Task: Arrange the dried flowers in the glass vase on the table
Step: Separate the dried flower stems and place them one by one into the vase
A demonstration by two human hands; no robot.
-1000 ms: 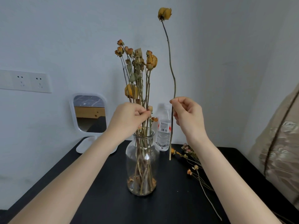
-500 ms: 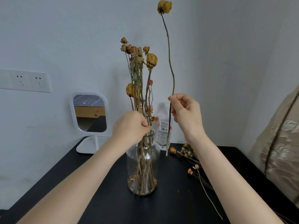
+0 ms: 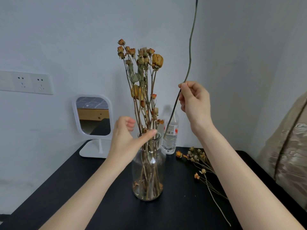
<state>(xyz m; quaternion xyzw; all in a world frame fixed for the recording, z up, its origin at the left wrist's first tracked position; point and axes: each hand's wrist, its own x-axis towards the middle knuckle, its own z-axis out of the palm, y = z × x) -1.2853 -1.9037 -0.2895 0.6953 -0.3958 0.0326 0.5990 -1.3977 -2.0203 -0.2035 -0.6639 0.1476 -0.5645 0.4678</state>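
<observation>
A clear glass vase (image 3: 148,165) stands mid-table and holds a bunch of dried yellow and orange roses (image 3: 142,67). My left hand (image 3: 126,136) is at the vase neck, fingers apart, the thumb lying across the rim in front of the stems. My right hand (image 3: 193,100) pinches one long dried stem (image 3: 190,47) above and to the right of the vase. Its flower head is cut off by the top of the frame; its lower end hangs just right of the vase mouth. More dried flowers (image 3: 201,165) lie on the black table (image 3: 103,206) at the right.
A clear plastic water bottle (image 3: 170,135) stands just behind the vase. A white stand mirror (image 3: 93,117) sits at the back left by the wall. Wall sockets (image 3: 31,83) are at far left. A beige cushion or fabric (image 3: 289,146) borders the table's right side.
My left hand has let go of the bunch and opened at the vase rim. My right hand has lifted the single stem higher and rightward, taking its flower head out of frame.
</observation>
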